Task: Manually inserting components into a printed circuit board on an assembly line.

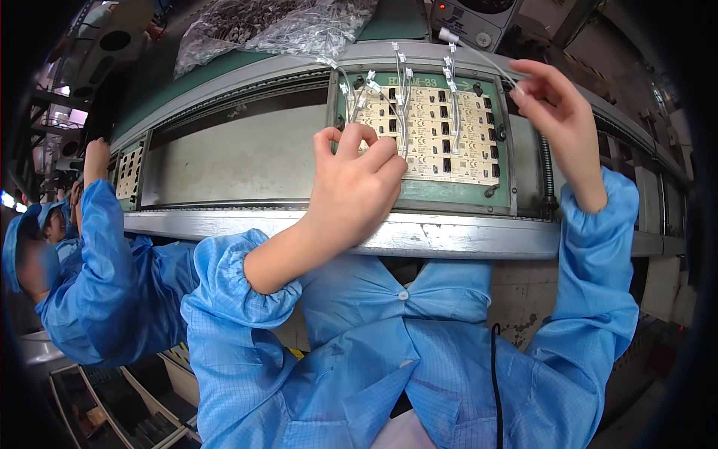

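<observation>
A panel of cream-coloured circuit boards [471, 166] with black components sits in a green carrier [441, 193]. Several thin white cables [404, 120] with white plug connectors rise from the panel. My left hand [355, 179] rests over the panel's lower left part, its fingers curled down; whatever lies under the fingertips is hidden. To the right of the carrier, my right hand [561, 112] is raised and pinches one end of a white cable [490, 60]. That cable stretches up and leftward, with a white connector [449, 35] at its far end.
The carrier lies on a conveyor with a metal front rail [247, 223]. Behind it is a clear plastic bag [262, 37] full of cables. A grey box with a knob [479, 30] stands at the back. At left, a blue-clad co-worker [112, 277] reaches toward another carrier [129, 172].
</observation>
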Available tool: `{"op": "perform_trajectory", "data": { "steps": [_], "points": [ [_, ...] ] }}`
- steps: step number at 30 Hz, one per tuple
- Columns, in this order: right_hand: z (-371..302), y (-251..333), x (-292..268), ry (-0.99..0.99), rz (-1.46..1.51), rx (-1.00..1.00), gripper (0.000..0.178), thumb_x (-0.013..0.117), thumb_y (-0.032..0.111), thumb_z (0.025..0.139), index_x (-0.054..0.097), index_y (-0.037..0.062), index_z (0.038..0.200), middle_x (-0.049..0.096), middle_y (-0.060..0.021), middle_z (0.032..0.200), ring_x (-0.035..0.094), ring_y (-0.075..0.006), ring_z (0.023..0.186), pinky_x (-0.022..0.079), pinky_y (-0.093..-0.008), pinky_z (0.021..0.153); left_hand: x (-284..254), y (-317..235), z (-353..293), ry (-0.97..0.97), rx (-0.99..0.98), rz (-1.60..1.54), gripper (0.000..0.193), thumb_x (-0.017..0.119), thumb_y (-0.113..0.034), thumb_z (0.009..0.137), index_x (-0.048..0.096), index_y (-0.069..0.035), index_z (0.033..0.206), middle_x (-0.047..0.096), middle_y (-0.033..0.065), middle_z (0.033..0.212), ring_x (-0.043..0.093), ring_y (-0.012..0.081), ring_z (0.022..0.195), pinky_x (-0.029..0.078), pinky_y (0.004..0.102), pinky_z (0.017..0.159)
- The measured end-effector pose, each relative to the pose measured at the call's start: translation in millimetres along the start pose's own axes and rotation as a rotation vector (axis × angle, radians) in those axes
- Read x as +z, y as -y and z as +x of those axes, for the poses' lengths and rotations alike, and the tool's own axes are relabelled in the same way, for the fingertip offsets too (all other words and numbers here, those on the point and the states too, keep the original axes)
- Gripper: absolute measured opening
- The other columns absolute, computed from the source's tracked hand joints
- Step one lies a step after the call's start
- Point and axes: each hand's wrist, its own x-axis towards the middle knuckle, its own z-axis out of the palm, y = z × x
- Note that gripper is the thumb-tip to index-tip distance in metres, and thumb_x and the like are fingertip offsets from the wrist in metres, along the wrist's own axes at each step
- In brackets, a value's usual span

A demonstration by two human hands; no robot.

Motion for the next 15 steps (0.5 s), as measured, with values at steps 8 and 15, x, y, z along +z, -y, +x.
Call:
{"op": "perform_trajectory", "data": {
  "steps": [8,15],
  "points": [
    [-46,-6,40,-0.091,-0.717,-0.475,0.02,0.066,-0.009,0.085,0.067,-0.0014,0.104,0.065,-0.0136,0.099,0.065,-0.0261,0.088,0.053,-0.0325,0.077,-5,-7,-8,0.065,0.029,-0.023,0.018,0.073,-0.012,0.079,0.072,-0.009,0.097,0.06,0.0013,0.094,0.056,0.0248,0.102,0.038,0.044,0.091],
    [-52,-12,61,0.084,-0.752,-0.437,0.017,0.07,-0.005,0.082,0.069,-0.0011,0.099,0.069,-0.0131,0.094,0.065,-0.0291,0.088,0.052,-0.0349,0.079,6,-2,-15,-0.034,0.021,-0.076,0.02,0.073,-0.012,0.079,0.073,-0.007,0.098,0.061,0.0026,0.094,0.057,0.0254,0.1,0.04,0.0435,0.092]
  ]
}}
